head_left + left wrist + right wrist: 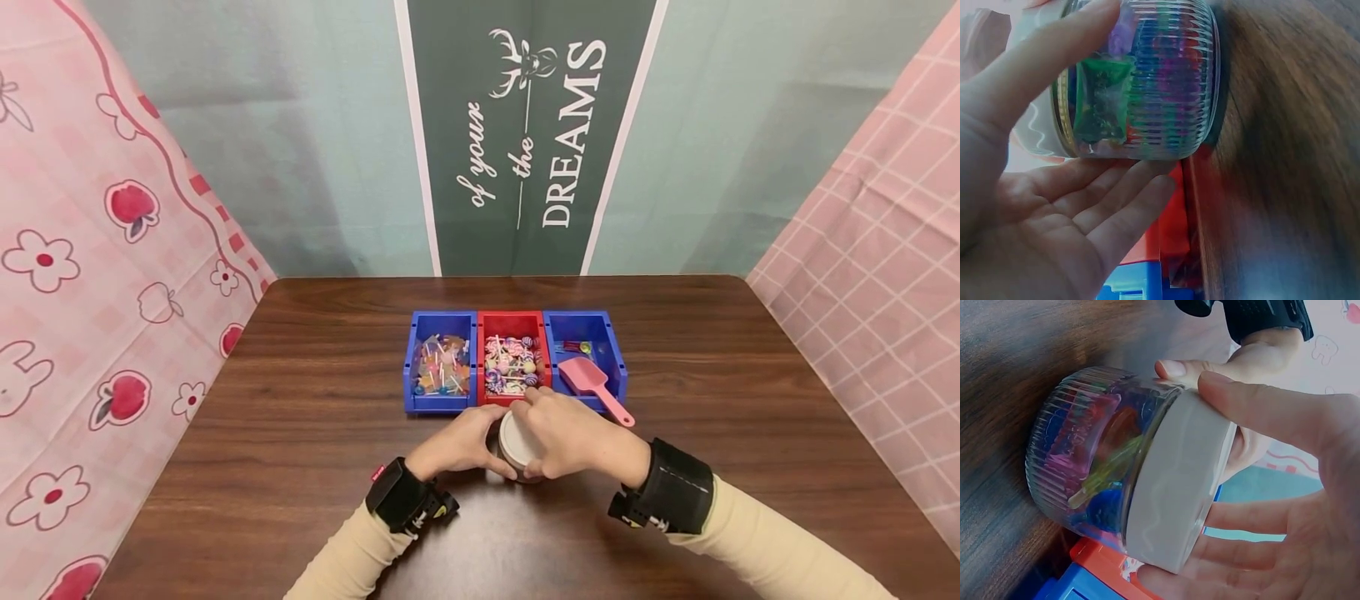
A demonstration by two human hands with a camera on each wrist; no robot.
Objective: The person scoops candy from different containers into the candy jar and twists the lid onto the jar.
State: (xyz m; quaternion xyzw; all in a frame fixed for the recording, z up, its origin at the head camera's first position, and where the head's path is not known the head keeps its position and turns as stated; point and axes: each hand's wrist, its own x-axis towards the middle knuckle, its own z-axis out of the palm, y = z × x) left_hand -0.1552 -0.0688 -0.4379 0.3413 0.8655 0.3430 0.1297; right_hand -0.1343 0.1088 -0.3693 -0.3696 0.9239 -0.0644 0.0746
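A clear ribbed jar point(1166, 81) of colourful wrapped candies stands upright on the table, its white lid point(1179, 481) on top. My left hand point(461, 442) holds the jar from the left, the thumb along its near side and the fingers around the far side. From the right, my right hand point(566, 433) grips the lid by its rim, thumb in front and fingers behind. In the head view the hands hide most of the jar's body. Just beyond them stands a red bin point(511, 321) of lollipops.
Joined to the red bin are a left blue bin point(446, 320) of wrapped lollipops and a right blue bin point(611, 337) with a few small candies. A pink scoop point(588, 377) leans over the right bin's front edge. Curtains hang behind the wooden table point(322, 367).
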